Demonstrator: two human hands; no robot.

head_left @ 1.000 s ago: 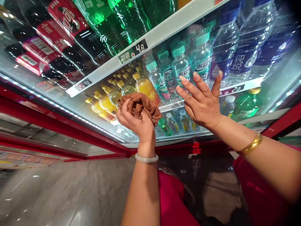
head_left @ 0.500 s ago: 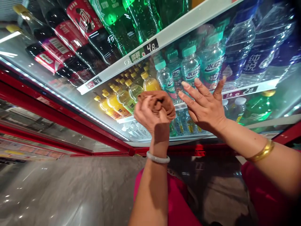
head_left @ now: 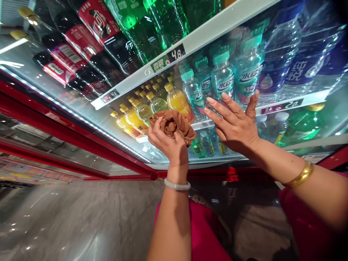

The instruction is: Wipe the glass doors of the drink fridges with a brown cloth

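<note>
A bunched brown cloth [head_left: 178,123] is gripped in my left hand [head_left: 167,143], its fingers curled around the crumpled fabric. Behind the cloth is the glass door [head_left: 130,143] of a drinks cooler; whether the cloth presses on the glass I cannot tell for sure. To the right, my right hand [head_left: 236,125] is open with fingers spread, palm towards the same glass and holding nothing. Teal-capped bottles [head_left: 223,74] stand behind its fingertips. Yellow juice bottles [head_left: 176,99] stand just beyond the cloth.
A white shelf edge with price tags [head_left: 168,58] crosses the cooler, with cola bottles [head_left: 84,40] and green bottles [head_left: 163,21] above it. Large water bottles [head_left: 282,54] stand at right. Red frame [head_left: 122,174] borders the glass at the bottom. Grey floor [head_left: 81,217] lies below.
My left hand has moved a little left and slightly down with the cloth, turning somewhat. My right hand stays nearly in place, fingers still spread.
</note>
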